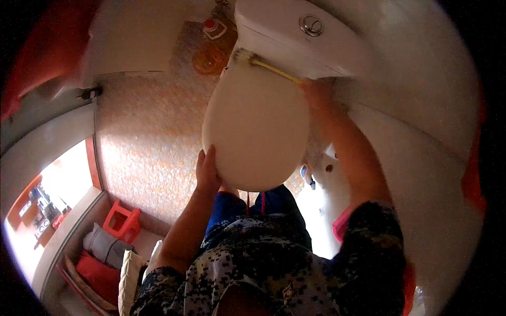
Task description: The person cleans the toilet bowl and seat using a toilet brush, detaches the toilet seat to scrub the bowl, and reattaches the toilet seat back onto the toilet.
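"Where do we have the brush?"

"We have the slim, yellow-handled brush (271, 68) at the back of the smooth, pale, oval toilet lid (255, 131), its greyish bristles by the foot of the glossy, pale toilet tank (279, 31). Our right hand (317, 96) is clenched around the near end of the handle, beside the lid's right edge."

"And our left hand (208, 173)?"

"We see it at the lid's lower left edge, thumb and fingers against the rim. We cannot tell whether any fingers curl underneath."

"Is the lid down?"

"We see its broad face turned up towards us, between our two arms; the bowl below is hidden."

"What stands nearby?"

"Left of the tank we see a clear bottle with a red cap (213, 29) and, just beside it, a see-through, orange, rounded vessel (211, 59). A red plastic stool (135, 220) is well apart, past the speckled, pebble-patterned floor (142, 142)."
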`<state>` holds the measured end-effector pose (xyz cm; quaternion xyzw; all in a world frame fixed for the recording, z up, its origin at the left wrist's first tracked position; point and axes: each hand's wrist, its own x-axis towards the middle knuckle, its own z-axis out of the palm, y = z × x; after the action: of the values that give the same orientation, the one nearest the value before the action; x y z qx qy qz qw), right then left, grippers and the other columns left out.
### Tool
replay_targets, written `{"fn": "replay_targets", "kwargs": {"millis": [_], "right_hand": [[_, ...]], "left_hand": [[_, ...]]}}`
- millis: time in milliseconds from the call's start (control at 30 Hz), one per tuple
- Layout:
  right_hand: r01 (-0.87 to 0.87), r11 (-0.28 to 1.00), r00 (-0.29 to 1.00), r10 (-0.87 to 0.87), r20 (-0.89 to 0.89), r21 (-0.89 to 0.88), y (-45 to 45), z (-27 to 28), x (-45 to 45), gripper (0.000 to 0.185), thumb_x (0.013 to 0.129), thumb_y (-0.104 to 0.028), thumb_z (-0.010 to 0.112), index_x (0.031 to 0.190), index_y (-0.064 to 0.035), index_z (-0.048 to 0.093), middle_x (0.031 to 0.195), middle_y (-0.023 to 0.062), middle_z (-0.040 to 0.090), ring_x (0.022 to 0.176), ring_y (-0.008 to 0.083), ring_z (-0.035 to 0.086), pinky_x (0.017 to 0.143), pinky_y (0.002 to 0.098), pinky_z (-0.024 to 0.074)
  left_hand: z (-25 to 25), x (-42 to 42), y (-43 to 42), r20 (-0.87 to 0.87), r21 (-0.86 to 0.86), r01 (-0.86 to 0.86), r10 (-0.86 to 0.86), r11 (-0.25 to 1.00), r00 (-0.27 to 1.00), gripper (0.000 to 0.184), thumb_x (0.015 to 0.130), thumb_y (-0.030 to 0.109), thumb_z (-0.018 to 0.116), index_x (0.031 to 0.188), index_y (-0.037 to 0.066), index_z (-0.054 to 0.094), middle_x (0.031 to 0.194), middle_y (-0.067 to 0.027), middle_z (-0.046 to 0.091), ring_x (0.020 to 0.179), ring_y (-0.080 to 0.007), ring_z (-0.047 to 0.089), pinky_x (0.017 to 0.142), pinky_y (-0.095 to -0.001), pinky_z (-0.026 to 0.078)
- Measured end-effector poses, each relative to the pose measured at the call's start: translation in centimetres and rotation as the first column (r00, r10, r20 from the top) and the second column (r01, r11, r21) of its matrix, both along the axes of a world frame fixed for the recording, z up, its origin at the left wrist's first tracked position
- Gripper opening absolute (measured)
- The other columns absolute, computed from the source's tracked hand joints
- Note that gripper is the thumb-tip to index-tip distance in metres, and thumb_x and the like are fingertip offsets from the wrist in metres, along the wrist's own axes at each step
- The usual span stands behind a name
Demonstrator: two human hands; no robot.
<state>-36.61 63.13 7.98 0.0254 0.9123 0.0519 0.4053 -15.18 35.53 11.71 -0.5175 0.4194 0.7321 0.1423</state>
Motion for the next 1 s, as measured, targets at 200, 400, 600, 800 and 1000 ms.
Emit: {"fn": "replay_targets", "kwargs": {"millis": [200,400,600,800,1000], "right_hand": [[0.013,0.994,1.000,-0.014,0.002,0.113,9.3,3.9,3.8,0.041,0.087,-0.039,0.040,0.112,-0.0086,0.052,0.099,0.0154,0.060,0.090,0.0308,0.058,0.077,0.0431,0.0436],[0.009,1.000,1.000,-0.010,-0.011,-0.021,-1.8,-0.2,-0.6,0.041,0.087,-0.038,0.041,0.113,-0.0083,0.051,0.100,0.0154,0.060,0.091,0.0306,0.058,0.078,0.0429,0.0437],[0.042,0.982,0.991,-0.064,0.114,0.184,12.3,2.6,5.5,0.041,0.087,-0.037,0.043,0.114,-0.0080,0.051,0.100,0.0154,0.059,0.092,0.0303,0.057,0.078,0.0427,0.0437],[0.015,0.996,0.999,-0.018,-0.034,-0.092,4.4,-1.8,2.5,0.038,0.087,-0.038,0.040,0.109,-0.0104,0.054,0.102,0.0156,0.059,0.093,0.0332,0.056,0.078,0.0429,0.0438],[0.047,0.999,0.999,-0.047,0.009,0.008,9.0,-2.2,4.0,0.041,0.088,-0.041,0.037,0.115,-0.0129,0.050,0.100,0.0144,0.060,0.091,0.0327,0.058,0.078,0.0433,0.0436]], "left_hand": [[-2.4,0.6,0.0,-0.052,0.017,-0.076,0.077,0.997,0.996,0.042,0.086,0.029,0.051,0.116,0.002,0.040,0.109,-0.0160,0.051,0.096,-0.0268,0.053,0.077,-0.0391,0.048],[-2.5,0.7,-0.6,-0.031,-0.029,-0.008,0.007,1.000,0.999,0.043,0.086,0.031,0.052,0.116,0.002,0.042,0.105,-0.0152,0.053,0.091,-0.0255,0.055,0.076,-0.0373,0.048],[-8.8,4.8,-1.3,-0.020,-0.046,-0.071,0.070,0.996,0.997,0.056,0.083,0.040,0.054,0.114,-0.005,0.043,0.104,-0.0162,0.054,0.089,-0.0253,0.056,0.074,-0.0358,0.047],[-11.2,6.6,-1.3,0.099,-0.134,0.041,-0.028,0.990,0.995,0.064,0.082,0.053,0.048,0.109,-0.006,0.049,0.095,-0.0138,0.057,0.079,-0.0217,0.055,0.064,-0.0321,0.045],[-13.1,8.3,-2.6,0.089,-0.031,0.093,-0.090,0.995,0.992,0.066,0.082,0.056,0.044,0.111,-0.004,0.046,0.100,-0.0137,0.055,0.086,-0.0235,0.054,0.072,-0.0368,0.045]]}}
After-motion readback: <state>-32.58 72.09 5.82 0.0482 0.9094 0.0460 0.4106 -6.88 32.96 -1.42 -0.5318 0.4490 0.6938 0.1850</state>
